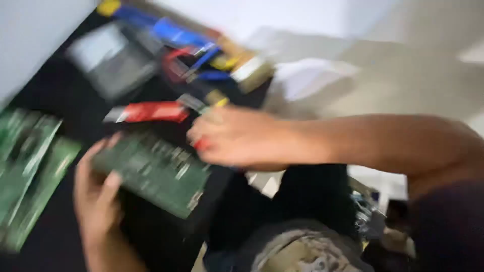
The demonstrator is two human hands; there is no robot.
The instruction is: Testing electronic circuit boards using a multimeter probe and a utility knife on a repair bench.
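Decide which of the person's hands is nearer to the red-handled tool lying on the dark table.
Right. The right hand lies just beside the red-handled tool, while the left hand grips the green circuit board lower down.

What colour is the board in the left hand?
Green circuit board, held by the left hand; head view.

Circuit board [154, 171] between hands; tools [191, 55] behind; boards [30, 166] left.
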